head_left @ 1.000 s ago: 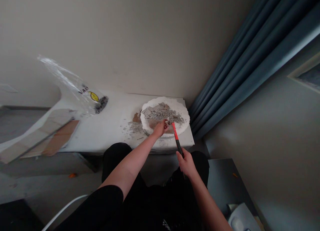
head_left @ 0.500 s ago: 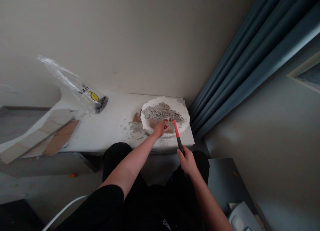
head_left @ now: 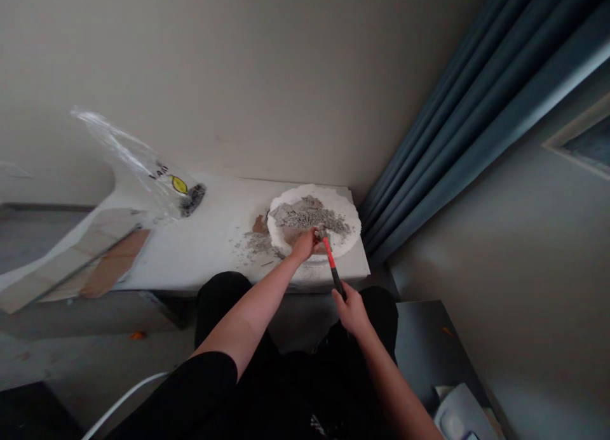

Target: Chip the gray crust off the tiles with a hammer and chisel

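Note:
A round white foam slab point(head_left: 344, 206) lies at the right end of a low white table point(head_left: 210, 249), heaped with grey and brown tile fragments point(head_left: 305, 215). My right hand point(head_left: 351, 310) is closed round the black grip of a hammer point(head_left: 330, 262) with a red neck; its head rests on the fragments. My left hand point(head_left: 305, 244) sits at the slab's near edge, fingers curled on a brown tile piece right beside the hammer head.
Grey crumbs point(head_left: 252, 244) are scattered on the table left of the slab. A clear plastic bag point(head_left: 143, 167) and flat brown tiles point(head_left: 102, 262) lie at the table's left end. Blue curtains point(head_left: 457, 110) hang on the right. My black-clad knees point(head_left: 223, 294) are against the table.
The hammer rose a little half a second ago and has come back down onto the fragments, slightly further left. My left hand has stayed on the tile piece.

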